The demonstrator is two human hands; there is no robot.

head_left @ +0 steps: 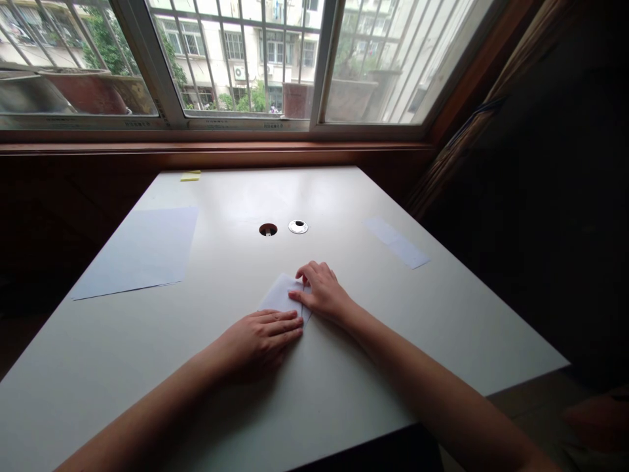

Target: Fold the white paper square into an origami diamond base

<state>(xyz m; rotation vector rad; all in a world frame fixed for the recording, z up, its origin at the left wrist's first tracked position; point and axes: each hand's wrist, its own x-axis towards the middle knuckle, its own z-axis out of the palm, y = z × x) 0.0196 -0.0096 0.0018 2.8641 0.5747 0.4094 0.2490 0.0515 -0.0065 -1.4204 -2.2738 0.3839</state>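
Observation:
A small folded sheet of white paper (281,294) lies on the white table, with a crease or flap edge along its right side. My left hand (268,334) rests flat across its near corner, fingers stretched out and pointing right. From the right, my right hand (322,288) grips the paper's right part, thumb laid on top and fingers curled near the far edge. The fingertips of both hands are a short way apart. Part of the paper is hidden under the hands.
Large white sheets (142,246) lie at the left of the table (221,255). A creased paper strip (398,242) is at the right, and a yellow sticky note (190,176) at the far left edge. Beyond the hands are a cable hole (268,230) and a round grommet (297,227). A barred window stands behind.

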